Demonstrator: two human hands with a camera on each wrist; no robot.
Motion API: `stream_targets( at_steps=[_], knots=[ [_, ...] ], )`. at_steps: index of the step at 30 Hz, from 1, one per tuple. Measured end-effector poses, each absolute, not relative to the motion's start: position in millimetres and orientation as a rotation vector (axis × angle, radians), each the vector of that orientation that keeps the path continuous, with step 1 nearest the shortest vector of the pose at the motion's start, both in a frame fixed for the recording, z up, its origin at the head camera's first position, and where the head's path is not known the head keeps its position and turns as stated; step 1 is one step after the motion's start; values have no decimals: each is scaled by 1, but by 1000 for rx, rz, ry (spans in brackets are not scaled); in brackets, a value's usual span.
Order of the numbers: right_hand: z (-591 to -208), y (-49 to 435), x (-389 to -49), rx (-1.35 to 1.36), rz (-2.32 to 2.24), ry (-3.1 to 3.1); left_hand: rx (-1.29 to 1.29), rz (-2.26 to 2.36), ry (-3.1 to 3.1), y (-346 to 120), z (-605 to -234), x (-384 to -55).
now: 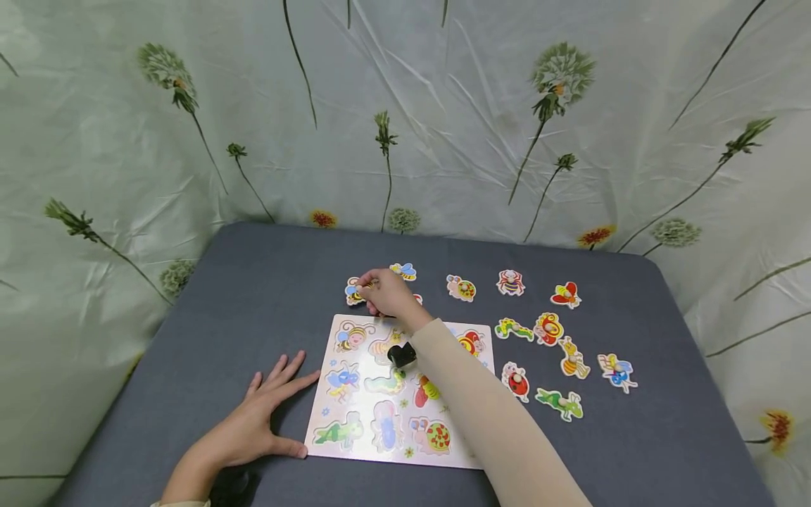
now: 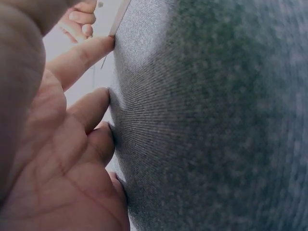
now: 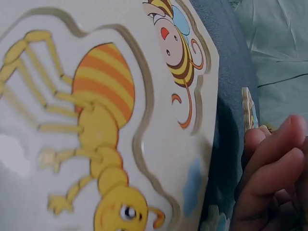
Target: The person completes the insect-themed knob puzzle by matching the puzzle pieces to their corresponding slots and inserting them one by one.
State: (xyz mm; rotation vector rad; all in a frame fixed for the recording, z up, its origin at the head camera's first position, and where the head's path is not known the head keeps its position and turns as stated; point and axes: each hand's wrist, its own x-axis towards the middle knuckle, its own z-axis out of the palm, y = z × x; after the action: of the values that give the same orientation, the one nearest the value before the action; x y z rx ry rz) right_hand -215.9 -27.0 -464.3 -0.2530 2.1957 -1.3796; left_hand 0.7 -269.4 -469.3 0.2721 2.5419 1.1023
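A wooden puzzle board (image 1: 374,455) with insect-shaped recesses lies on the table. Beyond its far edge, my right hand (image 1: 388,292) pinches a bee puzzle piece (image 1: 352,291) between thumb and fingers. In the right wrist view that piece (image 3: 249,109) stands edge-on beside the fingertips (image 3: 291,130); the knob is hidden. With fingers spread, my left hand (image 1: 253,419) rests on the cloth, its thumb and index fingertip against the board's left edge. A blue-winged insect piece (image 1: 403,271) lies just past the right hand, and another piece is mostly covered by it.
Right of the board lie several loose pieces, among them a ladybug (image 1: 516,382), a grasshopper (image 1: 560,404) and a caterpillar (image 1: 513,329). Farther back are a snail (image 1: 461,288) and a spider (image 1: 510,282). A flowered curtain (image 1: 443,176) hangs behind the grey table (image 1: 272,282).
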Motion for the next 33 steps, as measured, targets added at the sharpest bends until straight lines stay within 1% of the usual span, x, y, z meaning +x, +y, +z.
stream_targets(
  at_steps=[12,17,25,33],
  knots=[
    [-453,-2,-201,-380,-1416,2167,264,1088,2550,-266,-470,3],
    [-452,6,-192,-360,-1442,2145,276,1067,2566,-266,-470,3],
    [-449,12,-179,-396,-1372,2232,268,1049,2572,-266,-470,3],
    [-455,11,-167,-479,-1386,2142,269,1035,2576,-266,-471,2]
  ],
)
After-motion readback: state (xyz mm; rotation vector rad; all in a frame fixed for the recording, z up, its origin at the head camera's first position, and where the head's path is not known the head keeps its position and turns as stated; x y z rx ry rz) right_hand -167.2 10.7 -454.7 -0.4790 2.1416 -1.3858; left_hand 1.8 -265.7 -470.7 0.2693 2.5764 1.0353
